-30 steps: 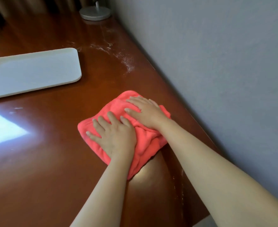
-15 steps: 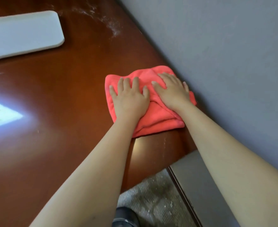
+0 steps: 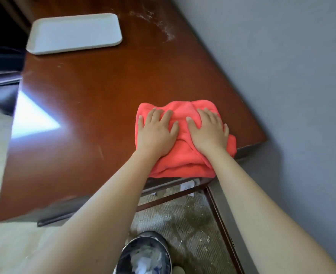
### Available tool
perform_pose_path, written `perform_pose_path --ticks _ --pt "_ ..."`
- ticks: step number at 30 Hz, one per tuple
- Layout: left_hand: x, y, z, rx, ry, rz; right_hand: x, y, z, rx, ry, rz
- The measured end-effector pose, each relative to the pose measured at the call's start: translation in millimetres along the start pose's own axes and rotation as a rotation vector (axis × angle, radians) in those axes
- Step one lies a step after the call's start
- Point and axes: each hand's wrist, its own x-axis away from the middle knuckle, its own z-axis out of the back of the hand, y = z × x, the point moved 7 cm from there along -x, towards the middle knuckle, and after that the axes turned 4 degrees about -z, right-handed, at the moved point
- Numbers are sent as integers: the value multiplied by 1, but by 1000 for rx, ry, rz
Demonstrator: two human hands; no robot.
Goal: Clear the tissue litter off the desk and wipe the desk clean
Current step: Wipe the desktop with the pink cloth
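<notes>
The big brown desk (image 3: 96, 99) is being wiped now. White dust (image 3: 163, 28) waits by the far wall edge, so the wiping should go there next. A white tray (image 3: 74, 33) sits near the far left corner, off that path. At the near right corner lies the red cloth (image 3: 183, 153); the left hand (image 3: 157, 133) and right hand (image 3: 208, 131) press flat on it, side by side. Below the near edge, a bin (image 3: 143, 254) holds tissues.

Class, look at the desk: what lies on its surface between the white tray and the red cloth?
In the head view, only bare brown desk lies between the white tray and the red cloth; the white dust streak sits off toward the wall.
</notes>
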Motion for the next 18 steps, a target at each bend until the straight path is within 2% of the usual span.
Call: perform_pose_path --ticks 7,11,13,15,18 --pt "65 -67 30 -5 61 191 55 -61 -38 -19 -64 129" --pt "104 -78 36 10 103 267 94 -69 -47 -79 -14 110" --pt "124 -79 34 56 128 282 118 -65 -47 -241 69 39" --pt "141 -76 31 102 187 299 138 -59 -44 -507 148 -73" --pt "179 -63 25 205 333 255 180 -35 -67 -942 30 -380"
